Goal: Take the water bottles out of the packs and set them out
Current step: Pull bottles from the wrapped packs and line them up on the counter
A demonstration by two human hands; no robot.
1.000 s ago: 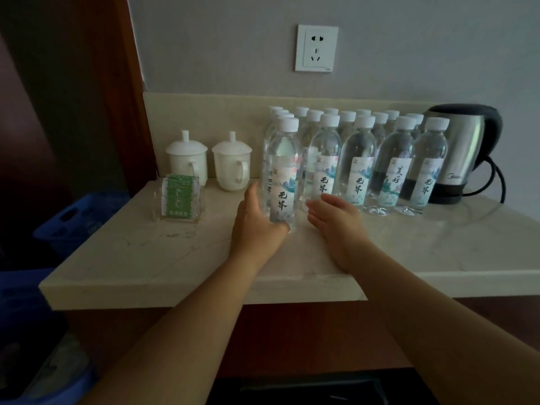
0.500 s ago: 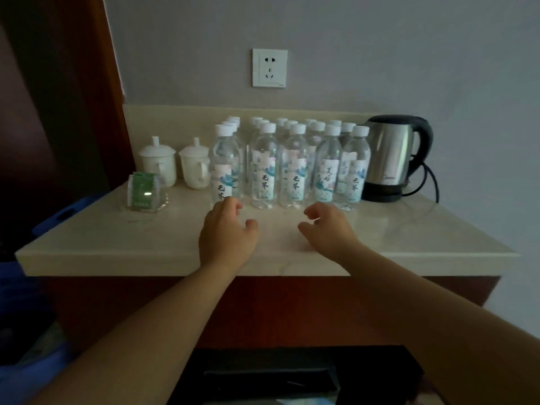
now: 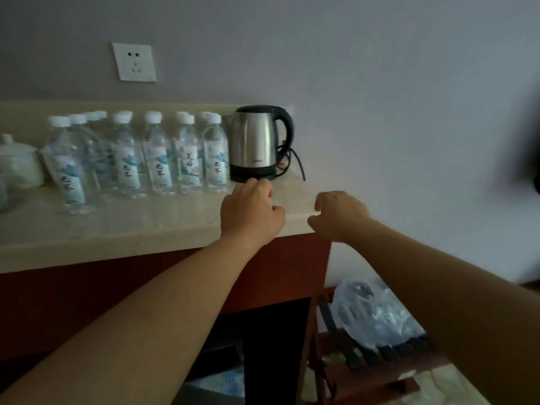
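Several clear water bottles [image 3: 157, 159] with white caps and blue-white labels stand in rows on the pale stone counter [image 3: 122, 229], left of the kettle. The front left bottle [image 3: 68, 168] stands a little forward of the rest. My left hand [image 3: 251, 213] hovers over the counter's right end, fingers loosely curled, holding nothing. My right hand [image 3: 339, 216] hangs past the counter's right corner, also loosely curled and empty. A shrink-wrapped pack [image 3: 377, 314] lies on a low wooden rack at the lower right.
A steel electric kettle [image 3: 257, 144] with a black handle and cord stands at the counter's right end against the wall. White lidded cups [image 3: 17, 165] sit at the far left. A wall socket [image 3: 134, 62] is above. The slatted wooden rack [image 3: 365, 358] stands beside the cabinet.
The view has swung to the right. Both hands have left the bottles and moved right, now by the counter's right end. The left hand let go of the front bottle.
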